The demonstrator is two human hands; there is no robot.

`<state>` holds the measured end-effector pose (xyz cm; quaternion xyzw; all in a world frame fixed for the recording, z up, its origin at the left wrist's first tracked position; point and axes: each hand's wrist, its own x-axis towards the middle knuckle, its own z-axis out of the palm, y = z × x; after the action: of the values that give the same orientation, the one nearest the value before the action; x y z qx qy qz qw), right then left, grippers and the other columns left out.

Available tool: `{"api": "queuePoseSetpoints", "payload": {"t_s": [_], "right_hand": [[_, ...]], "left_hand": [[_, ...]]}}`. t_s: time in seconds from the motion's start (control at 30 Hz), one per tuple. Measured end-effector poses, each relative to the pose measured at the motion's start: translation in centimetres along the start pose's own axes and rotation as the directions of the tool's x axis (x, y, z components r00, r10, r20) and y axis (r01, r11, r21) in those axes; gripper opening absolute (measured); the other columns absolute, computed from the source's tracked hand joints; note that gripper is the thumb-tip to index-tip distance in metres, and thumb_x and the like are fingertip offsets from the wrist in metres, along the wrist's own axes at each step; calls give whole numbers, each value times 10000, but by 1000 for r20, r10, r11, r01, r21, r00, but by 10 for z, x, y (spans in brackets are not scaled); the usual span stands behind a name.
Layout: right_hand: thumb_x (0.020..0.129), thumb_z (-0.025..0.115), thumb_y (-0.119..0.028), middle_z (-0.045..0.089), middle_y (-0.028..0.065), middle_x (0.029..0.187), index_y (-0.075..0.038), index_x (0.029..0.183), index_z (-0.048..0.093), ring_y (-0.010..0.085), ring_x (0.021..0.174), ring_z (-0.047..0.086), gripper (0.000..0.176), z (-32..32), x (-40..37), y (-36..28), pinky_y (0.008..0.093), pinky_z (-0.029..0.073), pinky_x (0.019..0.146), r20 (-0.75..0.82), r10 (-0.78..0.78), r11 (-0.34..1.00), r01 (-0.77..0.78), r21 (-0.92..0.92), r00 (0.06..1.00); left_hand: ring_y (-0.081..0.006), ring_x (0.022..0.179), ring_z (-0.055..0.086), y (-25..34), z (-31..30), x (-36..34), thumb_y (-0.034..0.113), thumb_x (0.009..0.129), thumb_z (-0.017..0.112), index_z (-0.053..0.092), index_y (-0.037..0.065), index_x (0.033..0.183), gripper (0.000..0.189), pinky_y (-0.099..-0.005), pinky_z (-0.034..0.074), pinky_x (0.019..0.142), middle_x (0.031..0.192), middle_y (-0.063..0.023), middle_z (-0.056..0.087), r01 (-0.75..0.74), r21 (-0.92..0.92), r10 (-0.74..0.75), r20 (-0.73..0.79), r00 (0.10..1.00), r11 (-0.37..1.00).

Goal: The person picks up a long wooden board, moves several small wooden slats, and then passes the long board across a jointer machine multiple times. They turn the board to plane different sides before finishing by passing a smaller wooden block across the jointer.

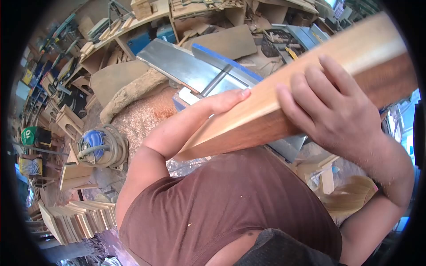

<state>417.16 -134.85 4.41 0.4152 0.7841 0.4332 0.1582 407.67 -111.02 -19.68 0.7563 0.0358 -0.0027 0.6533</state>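
Note:
A long, thick wooden beam [266, 102] slants across the view in front of my chest, from lower left to upper right. My left hand [228, 101] is on its far side, with the thumb on the pale top face and the other fingers hidden. Over the near edge, further right, my right hand [328, 102] grips the beam, its fingers curled onto the top face. Beyond and partly under the beam is a metal machine table [177, 64] with a blue-edged fence [226, 62].
Sawdust [153, 111] and a rough log [133, 91] lie on the floor beyond my left arm. A blue shop vacuum [94, 142] stands at left, above stacked boards [80, 217]. Cluttered shelves [126, 26] line the back.

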Motion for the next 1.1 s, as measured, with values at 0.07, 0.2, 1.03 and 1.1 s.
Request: {"api": "queuePoseSetpoints", "payload": {"t_s": [0.07,0.2,1.03,1.1], "right_hand": [[806,575,-162,605,138,1139,-28,1110,576,286,1113,594,333,-2,-17,-8,458,447,1047,253,23,983,-68,170,967],[816,564,-158,614,183,1189,-14,1125,572,341,1119,608,341,15,-58,-29,454,482,985,404,175,948,-264,176,898],[589,788,-148,642,68,1096,-95,1147,588,260,1009,617,595,168,-337,-199,394,476,859,507,644,206,-768,607,573],[573,806,-155,643,70,1122,-96,1164,588,269,1022,615,633,183,-363,-209,408,477,870,538,672,189,-821,539,509]], "left_hand": [[-273,1195,562,-16,17,17,700,976,280,555,-26,1327,853,-391,399,1060,1286,-202,610,-3,17,2,81,997,1000],[-306,1168,584,2,44,37,757,932,323,572,-39,1311,916,-414,423,1036,1273,-230,613,119,1,-116,218,969,993],[-373,1378,412,-27,164,218,709,973,222,572,59,1359,833,-481,299,1141,1448,-225,482,376,762,-792,281,542,527],[-362,1397,391,-36,178,248,686,987,209,530,63,1399,813,-483,284,1149,1469,-211,463,290,813,-789,297,538,504]]}}
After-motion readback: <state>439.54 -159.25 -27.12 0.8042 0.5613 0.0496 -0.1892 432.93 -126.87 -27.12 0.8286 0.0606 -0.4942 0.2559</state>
